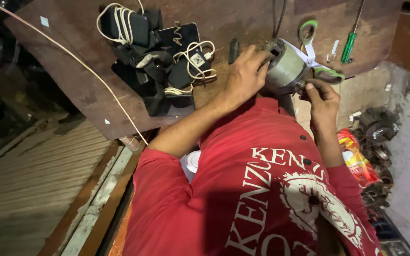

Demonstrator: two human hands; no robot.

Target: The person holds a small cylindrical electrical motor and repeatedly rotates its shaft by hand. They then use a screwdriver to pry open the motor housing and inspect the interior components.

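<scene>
A person in a red printed shirt (pixel 262 189) leans over a worn, dark brown wooden surface (pixel 72 71), seen from above. The left hand (pixel 245 76) is closed around a grey cylindrical metal motor part (pixel 285 66), which lies at the near edge of the surface. The right hand (pixel 322 97) is pinched at the end of the part nearer the person, fingertips (pixel 312 86) together, perhaps on a small piece too hidden to make out. Just behind the part lie scissors with green and white handles (pixel 315 52), and further right a green-handled screwdriver (pixel 349 45). To the left sits a heap of black phones and power banks wrapped in white cables (pixel 162 57). A thin pale cord (pixel 72 54) runs diagonally across the surface. A red plastic packet (pixel 354 159) lies lower right, beside dark metal machine parts (pixel 378 128).
</scene>
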